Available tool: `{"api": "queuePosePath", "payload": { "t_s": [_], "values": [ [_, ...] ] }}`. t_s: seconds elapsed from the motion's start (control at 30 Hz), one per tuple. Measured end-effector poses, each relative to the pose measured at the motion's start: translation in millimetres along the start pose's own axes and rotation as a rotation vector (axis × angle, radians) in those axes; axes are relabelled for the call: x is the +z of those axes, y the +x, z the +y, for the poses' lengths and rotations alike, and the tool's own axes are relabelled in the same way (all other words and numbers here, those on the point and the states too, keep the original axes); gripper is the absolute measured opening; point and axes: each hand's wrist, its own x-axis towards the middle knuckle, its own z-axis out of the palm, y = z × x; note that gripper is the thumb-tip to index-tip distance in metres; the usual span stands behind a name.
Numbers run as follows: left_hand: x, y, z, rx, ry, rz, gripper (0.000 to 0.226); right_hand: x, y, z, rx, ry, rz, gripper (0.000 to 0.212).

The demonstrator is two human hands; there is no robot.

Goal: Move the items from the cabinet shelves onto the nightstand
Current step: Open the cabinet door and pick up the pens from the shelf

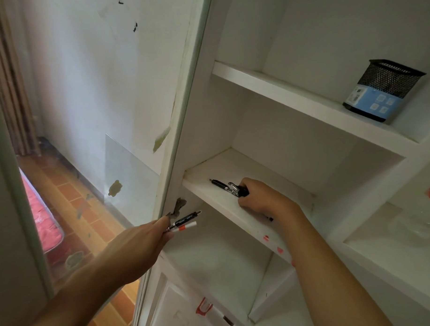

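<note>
pens (230, 188) under right hand (261, 197) fingers

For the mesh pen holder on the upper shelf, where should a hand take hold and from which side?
Grip the mesh pen holder around its upright walls, near the middle, coming from the open shelf front. It stands upright near the shelf edge, nothing beside it.

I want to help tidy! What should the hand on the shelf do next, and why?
Probably lift its pens off the shelf: the right hand already grips them there, and the left hand holds other pens.
</note>
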Motion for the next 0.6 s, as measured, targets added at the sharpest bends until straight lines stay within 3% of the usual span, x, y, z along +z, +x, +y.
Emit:
{"api": "queuePosePath", "payload": {
  "t_s": [0.2, 0.4, 0.6],
  "values": [
    [7, 0, -7, 0.027, -0.006, 0.042, 0.065, 4, -1, 4, -0.046, 0.006, 0.062, 0.025],
    [-4, 6, 7, -0.008, 0.027, -0.046, 0.039, 6, -4, 6, -0.059, 0.092, 0.075, 0.037],
    [-8, 4, 5, 0.005, 0.008, -0.048, 0.050, 10, -8, 8, -0.036, 0.036, 0.074, 0.029]
  ]
}}
